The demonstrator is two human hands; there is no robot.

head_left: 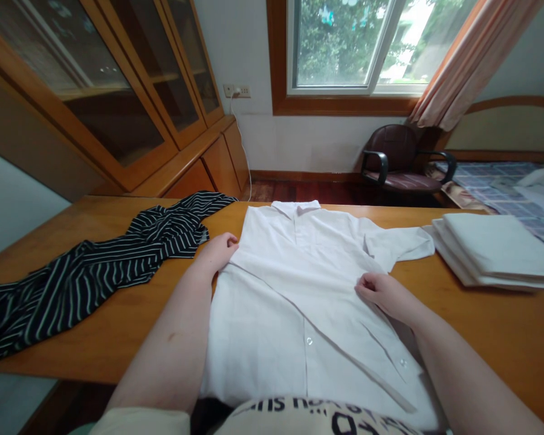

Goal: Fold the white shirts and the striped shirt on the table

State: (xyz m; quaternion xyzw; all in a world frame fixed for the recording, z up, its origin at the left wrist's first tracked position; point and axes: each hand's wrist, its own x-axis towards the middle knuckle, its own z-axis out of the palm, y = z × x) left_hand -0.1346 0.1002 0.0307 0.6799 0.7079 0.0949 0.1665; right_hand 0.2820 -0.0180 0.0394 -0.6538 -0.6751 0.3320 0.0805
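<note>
A white button-up shirt [294, 290] lies flat on the wooden table [503, 338], collar towards the window. Its left side is folded over the front, and its right short sleeve still sticks out sideways. My left hand [217, 251] rests at the shirt's left shoulder edge with the fingers curled in on the cloth. My right hand [383, 290] sits on the shirt's right side below the sleeve, fingers bent and pinching the fabric.
A black-and-white striped garment [95, 266] is crumpled on the table's left part. A stack of folded white cloth [494, 251] lies at the right. Behind the table are a wooden glass-door cabinet [118, 103], a dark armchair [396, 160] and a bed [517, 187].
</note>
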